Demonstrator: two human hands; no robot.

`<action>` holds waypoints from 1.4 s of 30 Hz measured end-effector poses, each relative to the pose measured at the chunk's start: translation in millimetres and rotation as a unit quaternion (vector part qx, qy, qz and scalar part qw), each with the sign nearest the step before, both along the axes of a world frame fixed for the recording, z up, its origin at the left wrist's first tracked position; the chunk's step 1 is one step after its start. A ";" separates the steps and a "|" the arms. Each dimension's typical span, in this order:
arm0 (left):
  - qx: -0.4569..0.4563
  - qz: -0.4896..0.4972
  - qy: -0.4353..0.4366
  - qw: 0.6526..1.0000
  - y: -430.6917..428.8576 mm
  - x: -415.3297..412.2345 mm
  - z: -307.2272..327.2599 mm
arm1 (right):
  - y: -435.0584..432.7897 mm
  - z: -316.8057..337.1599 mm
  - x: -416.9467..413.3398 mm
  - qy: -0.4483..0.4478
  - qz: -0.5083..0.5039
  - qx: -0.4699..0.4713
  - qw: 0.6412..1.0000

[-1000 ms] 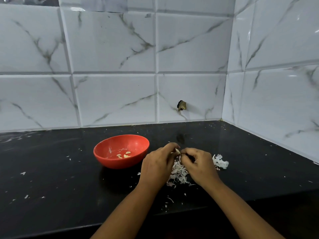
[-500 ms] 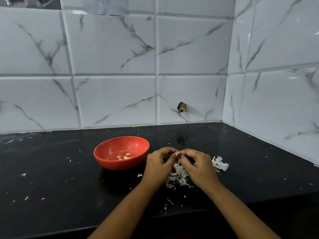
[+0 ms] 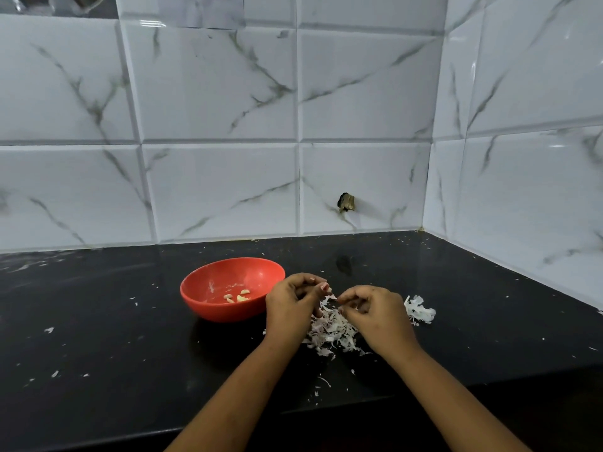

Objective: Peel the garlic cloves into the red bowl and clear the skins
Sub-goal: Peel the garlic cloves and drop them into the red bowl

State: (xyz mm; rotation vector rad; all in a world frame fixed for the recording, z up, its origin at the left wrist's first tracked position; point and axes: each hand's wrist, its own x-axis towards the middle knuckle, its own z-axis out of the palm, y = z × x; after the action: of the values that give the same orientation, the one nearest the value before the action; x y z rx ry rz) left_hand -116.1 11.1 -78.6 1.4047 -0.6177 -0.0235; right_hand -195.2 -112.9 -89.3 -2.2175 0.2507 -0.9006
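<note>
The red bowl stands on the black counter with a few peeled cloves in its bottom. Just right of it, my left hand has its fingers curled around a garlic clove that is mostly hidden. My right hand sits close beside it and pinches a strip of papery skin between the two hands. A heap of white skins lies on the counter under and between both hands. Another clump of skins lies right of my right hand.
The black counter runs into a tiled corner at the back right, with white-marble wall tiles behind and to the right. Small skin flecks are scattered on the counter, some near its front edge. A small dark stub sticks out of the back wall.
My hands have drawn slightly apart, with a strip of skin now stretched between them. The bowl and the skin heap have not moved.
</note>
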 end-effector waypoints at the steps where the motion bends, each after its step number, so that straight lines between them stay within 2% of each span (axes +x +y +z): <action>1: 0.005 0.003 -0.002 1.000 0.1 0.2 -0.1 | -0.1 -0.2 0.1 -0.002 0.005 -0.003 1.000; 6: 0.020 0.011 -0.015 1.000 -0.1 3.1 -3.5 | 2.1 1.6 -2.1 -0.037 0.044 0.022 0.998; 11: 0.042 -0.025 -0.024 0.999 -1.2 0.9 -3.9 | 5.5 4.8 -3.4 -0.048 0.059 0.052 0.996; 19: 0.038 -0.020 -0.053 0.998 0.6 -3.8 2.0 | 6.6 8.9 -6.4 -0.072 0.075 0.092 0.990; 25: 0.027 -0.045 -0.041 0.998 -0.2 -4.0 1.8 | 6.9 11.2 -7.9 -0.085 0.083 0.122 0.985; 36: 0.071 -0.021 -0.114 0.991 -0.7 -7.9 -0.3 | 5.7 8.7 -6.9 -0.110 0.039 0.079 0.990; 42: 0.067 -0.009 -0.105 0.992 -1.5 -2.7 -2.0 | 7.3 8.2 -6.7 -0.099 0.048 0.056 0.992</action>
State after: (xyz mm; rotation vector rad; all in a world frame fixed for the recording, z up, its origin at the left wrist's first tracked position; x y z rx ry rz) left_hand -118.8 9.7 -80.6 1.5443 -0.8154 0.0714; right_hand -201.9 -105.6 -81.1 -2.0025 0.0979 -1.0202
